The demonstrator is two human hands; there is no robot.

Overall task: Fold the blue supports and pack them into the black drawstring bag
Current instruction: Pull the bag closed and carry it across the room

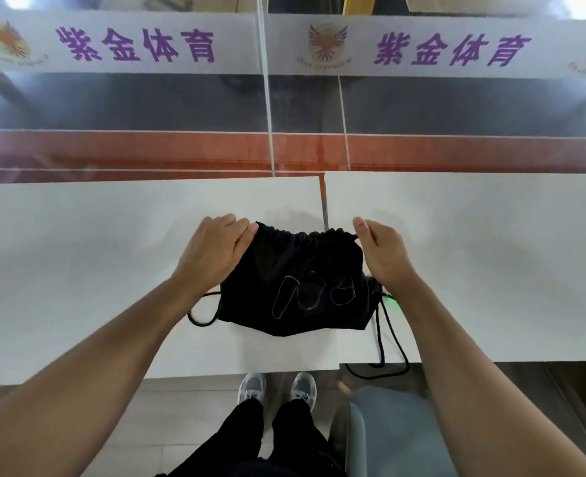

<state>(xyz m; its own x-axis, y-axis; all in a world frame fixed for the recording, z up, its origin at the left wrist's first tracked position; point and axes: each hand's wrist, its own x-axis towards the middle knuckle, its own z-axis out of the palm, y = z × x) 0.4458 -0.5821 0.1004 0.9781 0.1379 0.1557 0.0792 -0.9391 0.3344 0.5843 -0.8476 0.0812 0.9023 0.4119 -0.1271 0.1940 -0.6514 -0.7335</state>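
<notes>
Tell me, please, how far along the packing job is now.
Looks done: no blue supports lie on the table, so they may be inside the bag, though I cannot see in. In hand: left hand and right hand grip the bag's gathered top at its two ends. To do: probably pulling the loose cords to close it fully.

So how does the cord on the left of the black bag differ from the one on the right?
The left cord is a short loop; the right cord looks much longer. The left cord lies wholly on the white table, while the right cord runs over the near edge and hangs below it. Both are black and come out by the lower corners of the drawstring bag.
</notes>
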